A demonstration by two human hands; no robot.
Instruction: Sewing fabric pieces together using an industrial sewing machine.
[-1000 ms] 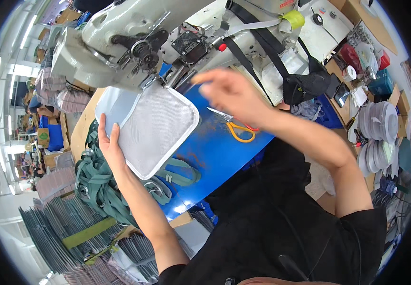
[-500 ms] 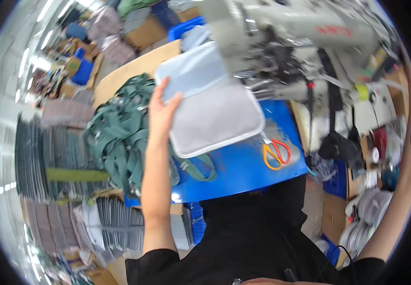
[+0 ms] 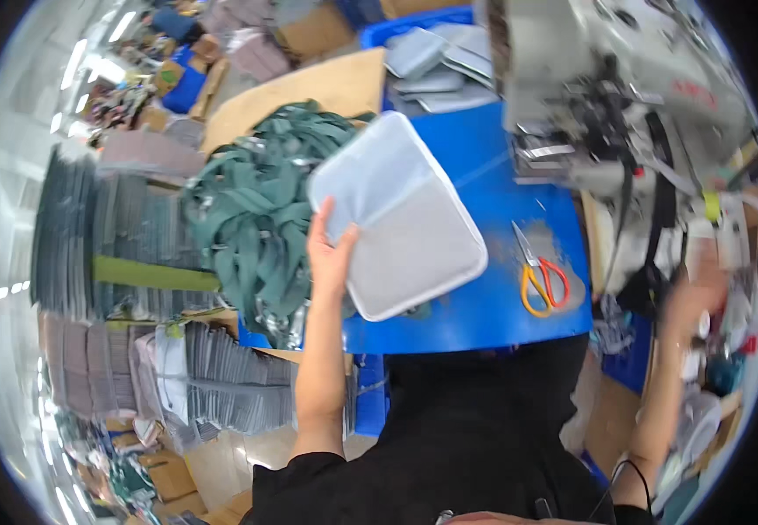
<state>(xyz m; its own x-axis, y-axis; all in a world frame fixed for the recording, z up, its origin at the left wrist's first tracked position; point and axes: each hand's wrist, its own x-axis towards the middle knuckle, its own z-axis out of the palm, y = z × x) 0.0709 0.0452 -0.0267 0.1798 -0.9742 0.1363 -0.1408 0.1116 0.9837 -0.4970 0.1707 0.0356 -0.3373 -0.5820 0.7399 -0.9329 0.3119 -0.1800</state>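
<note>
The left hand (image 3: 331, 254) pinches the left edge of the gray panel (image 3: 418, 241), holding it over the blue table (image 3: 466, 131), clear of the sewing machine (image 3: 615, 109); pale edging lines its visible rim, so that part looks done. A thin thread (image 3: 487, 168) seems to run toward the machine, apparently uncut, with scissors (image 3: 532, 278) lying nearby. The right hand (image 3: 698, 293) is blurred, its grip impossible to tell.

White-edged, pale blue and grey fabric piece (image 3: 414, 245). Bright blue surface (image 3: 484, 166). Orange-and-red-handled scissors (image 3: 532, 261). Dark green straps (image 3: 261, 210). Black shirt (image 3: 449, 437). Off-white machine (image 3: 563, 52).
</note>
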